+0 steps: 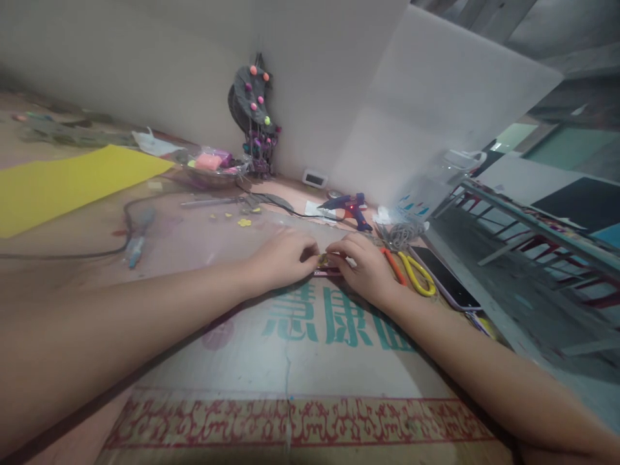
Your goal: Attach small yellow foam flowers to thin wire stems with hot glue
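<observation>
Small yellowish piece [323, 259]: sitting between your left hand [289, 257] and right hand [362, 266].
Left grip: you're pinching it, thumb nearly meeting finger.
Right grip: your fingers are curling close; hold unclear.
Clear bowl [234, 170]: holding pink and purple pieces [208, 161], beyond your left hand.

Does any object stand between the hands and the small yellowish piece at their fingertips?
Nothing visible stands between the left hand or right hand and the small yellowish piece; both are right at it. A pinkish item shows on its near side.
</observation>
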`<state>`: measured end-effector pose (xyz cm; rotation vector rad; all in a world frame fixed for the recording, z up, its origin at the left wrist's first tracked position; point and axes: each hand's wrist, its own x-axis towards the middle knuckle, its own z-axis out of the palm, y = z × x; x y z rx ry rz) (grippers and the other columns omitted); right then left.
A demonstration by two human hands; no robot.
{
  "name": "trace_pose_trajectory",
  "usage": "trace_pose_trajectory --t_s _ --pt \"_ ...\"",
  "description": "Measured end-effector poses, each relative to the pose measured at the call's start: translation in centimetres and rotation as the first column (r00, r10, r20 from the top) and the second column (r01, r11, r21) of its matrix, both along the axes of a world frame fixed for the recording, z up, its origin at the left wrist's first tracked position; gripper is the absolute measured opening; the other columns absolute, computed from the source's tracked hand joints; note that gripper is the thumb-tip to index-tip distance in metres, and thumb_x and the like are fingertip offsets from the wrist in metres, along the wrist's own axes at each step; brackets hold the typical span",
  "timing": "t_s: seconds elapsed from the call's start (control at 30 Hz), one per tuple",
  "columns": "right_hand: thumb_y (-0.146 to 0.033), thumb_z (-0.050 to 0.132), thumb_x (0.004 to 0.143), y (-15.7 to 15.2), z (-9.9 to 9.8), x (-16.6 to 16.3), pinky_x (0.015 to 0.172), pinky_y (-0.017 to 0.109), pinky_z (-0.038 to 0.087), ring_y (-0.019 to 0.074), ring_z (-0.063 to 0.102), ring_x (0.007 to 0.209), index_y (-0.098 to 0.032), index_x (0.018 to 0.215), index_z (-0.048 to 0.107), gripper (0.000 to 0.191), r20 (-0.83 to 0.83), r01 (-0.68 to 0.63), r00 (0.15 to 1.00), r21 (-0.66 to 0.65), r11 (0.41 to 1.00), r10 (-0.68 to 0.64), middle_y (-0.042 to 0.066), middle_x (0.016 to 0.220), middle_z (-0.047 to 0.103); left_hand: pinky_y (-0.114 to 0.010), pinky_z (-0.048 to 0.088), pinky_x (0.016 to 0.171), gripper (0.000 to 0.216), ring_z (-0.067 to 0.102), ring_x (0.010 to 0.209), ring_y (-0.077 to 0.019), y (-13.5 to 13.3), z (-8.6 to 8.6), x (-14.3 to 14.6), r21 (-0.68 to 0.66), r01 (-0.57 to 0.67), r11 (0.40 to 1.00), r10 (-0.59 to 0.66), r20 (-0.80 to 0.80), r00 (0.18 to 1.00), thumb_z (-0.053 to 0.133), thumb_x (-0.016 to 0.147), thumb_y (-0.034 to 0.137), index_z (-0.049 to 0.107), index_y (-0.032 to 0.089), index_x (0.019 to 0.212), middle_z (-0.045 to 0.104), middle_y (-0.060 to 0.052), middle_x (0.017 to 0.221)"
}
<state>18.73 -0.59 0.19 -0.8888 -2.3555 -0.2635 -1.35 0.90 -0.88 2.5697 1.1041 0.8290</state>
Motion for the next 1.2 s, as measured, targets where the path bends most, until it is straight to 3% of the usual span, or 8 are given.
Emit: trace_pose_trajectory --t_s 0.3,0.43,0.7,0.97,1.2 --pt "-0.016 0.046 0.091 -0.4 0.2 -0.1 0.068 0.031 0.043 0.0187 0.053 0.075 -0.019 0.087 0.056 0.011 0.033 -0.056 0.998 -0.080 0.995 0.059 0.005 0.078 0.059 -0.034 0.042 0.074 0.019 0.060 0.078 -0.0209 0.0 0.0 0.0 0.013 0.004 1.000 -0.004 -0.005 1.000 0.052 0.083 0.029 0.067 0.019 0.078 0.070 -0.004 0.079" --pt "-0.016 0.049 0.086 -0.7 0.3 0.0 0.067 0.032 0.043 0.0186 0.052 0.073 -0.019 0.086 0.052 0.005 0.035 -0.049 0.998 -0.093 0.994 0.052 0.005 0.078 0.057 -0.034 0.041 0.075 0.018 0.059 0.077 -0.0207 0.0 -0.1 0.0 0.026 0.000 1.000 0.000 -0.004 1.000 0.052 0.083 0.028 0.066 0.018 0.078 0.069 -0.004 0.079" --pt "-0.013 0.048 0.084 -0.5 0.5 -0.1 0.072 0.035 0.046 0.0204 0.055 0.079 -0.020 0.087 0.053 0.009 0.041 -0.102 0.994 -0.091 0.991 0.106 0.007 0.082 0.059 -0.034 0.042 0.075 0.018 0.060 0.077 -0.0206 0.0 -0.1 0.0 0.016 0.004 1.000 -0.004 0.002 1.000 0.052 0.083 0.029 0.066 0.018 0.077 0.070 -0.004 0.079" --pt "-0.010 0.047 0.083 -0.8 0.4 0.0 0.082 0.039 0.049 0.0221 0.058 0.091 -0.020 0.107 0.052 0.026 0.000 -0.155 0.988 -0.078 0.985 0.155 0.009 0.097 0.061 -0.034 0.043 0.075 0.019 0.060 0.077 -0.0203 0.0 -0.1 -0.1 -0.002 0.005 1.000 -0.005 0.003 1.000 0.052 0.083 0.031 0.066 0.018 0.079 0.070 -0.004 0.079" --pt "-0.016 0.045 0.092 0.1 -0.4 0.8 0.078 0.035 0.053 0.0195 0.065 0.085 -0.022 0.098 0.063 0.020 0.006 -0.008 1.000 -0.008 1.000 0.008 0.006 0.090 0.070 -0.034 0.043 0.078 0.020 0.061 0.080 -0.0209 0.0 -0.1 0.0 -0.007 0.012 1.000 -0.012 0.008 1.000 0.051 0.083 0.028 0.068 0.019 0.081 0.071 -0.004 0.081"
